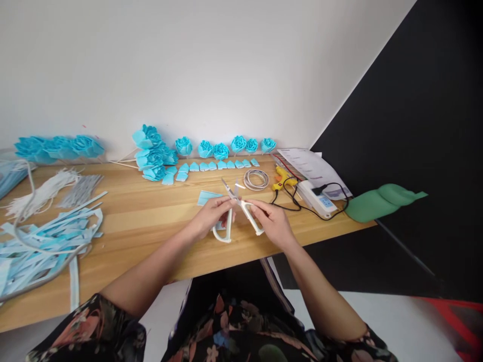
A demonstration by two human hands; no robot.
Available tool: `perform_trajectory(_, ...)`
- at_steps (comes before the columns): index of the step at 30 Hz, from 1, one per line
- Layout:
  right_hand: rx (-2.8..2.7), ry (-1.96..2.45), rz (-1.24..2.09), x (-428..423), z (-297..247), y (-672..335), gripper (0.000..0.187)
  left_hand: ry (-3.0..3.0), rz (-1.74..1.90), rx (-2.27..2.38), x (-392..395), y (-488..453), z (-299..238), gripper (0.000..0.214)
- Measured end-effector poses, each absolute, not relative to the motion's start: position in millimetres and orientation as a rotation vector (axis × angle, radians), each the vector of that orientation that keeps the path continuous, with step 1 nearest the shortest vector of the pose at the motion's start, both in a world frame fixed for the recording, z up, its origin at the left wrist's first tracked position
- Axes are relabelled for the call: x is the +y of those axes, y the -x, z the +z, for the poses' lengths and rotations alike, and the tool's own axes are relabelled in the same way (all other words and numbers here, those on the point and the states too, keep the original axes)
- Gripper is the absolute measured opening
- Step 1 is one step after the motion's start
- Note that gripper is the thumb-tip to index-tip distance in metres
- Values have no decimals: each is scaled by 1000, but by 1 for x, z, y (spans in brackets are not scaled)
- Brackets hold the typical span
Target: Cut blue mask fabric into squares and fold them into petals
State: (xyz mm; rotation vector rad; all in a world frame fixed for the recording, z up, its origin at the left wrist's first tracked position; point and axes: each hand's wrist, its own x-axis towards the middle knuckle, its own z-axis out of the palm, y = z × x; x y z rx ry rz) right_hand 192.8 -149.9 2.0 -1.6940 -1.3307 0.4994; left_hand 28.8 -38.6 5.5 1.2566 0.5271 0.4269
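Observation:
A pair of scissors (247, 213) with white handles is spread wide in front of me, blades pointing away. My right hand (274, 221) grips the right handle near the pivot. Closed at the pivot and left handle is my left hand (213, 213), its fingertips partly hidden behind the scissors. Just beyond the left hand lies a light blue rectangular piece (208, 196) on the wooden table (151, 211). Part of another pale blue piece shows beneath that hand. Farther back, small blue petal-shaped pieces (221, 165) form a row, with several blue flowers (221, 151) behind them.
Rolls of tape (256, 179), a yellow glue gun (284, 178), a power strip (319, 199) with black cord and a green bottle-shaped object (387, 201) occupy the right. Blue strips (45, 251), white cords (45, 193) and grey strips (81, 190) are piled left. A white wall (211, 65) stands behind.

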Motion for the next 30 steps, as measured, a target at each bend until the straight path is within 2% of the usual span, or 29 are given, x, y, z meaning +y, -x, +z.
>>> perform_trajectory(5, -1350, 1839, 272, -135, 2, -223, 33, -1197, 446, 508, -33, -30, 0, 44)
perform_trajectory(11, -1553, 2015, 117, -120, 0, -242, 30, -1288, 239, 518, -38, -29, 1, 76)
perform_trajectory(14, -1620, 2005, 100, -115, -7, -243, 28, -1306, 143, 539, -38, -25, 4, 81)
perform_trajectory(19, -1751, 2088, 59, -114, -13, -247, 24, -1379, 201, 611, -26, -18, 15, 66)
perform_trajectory(24, -1804, 2076, -14, -118, -5, -246, 21, -1369, 631, 762, -4, -12, 22, 44)
perform_trajectory(27, -1830, 1948, -115, -114, 4, -232, 26, -1308, 914, 799, 7, -7, 22, 30)
perform_trajectory(30, -1947, 1824, -40, -101, 9, -212, 22, -1273, 1031, 795, 12, -5, 19, 26)
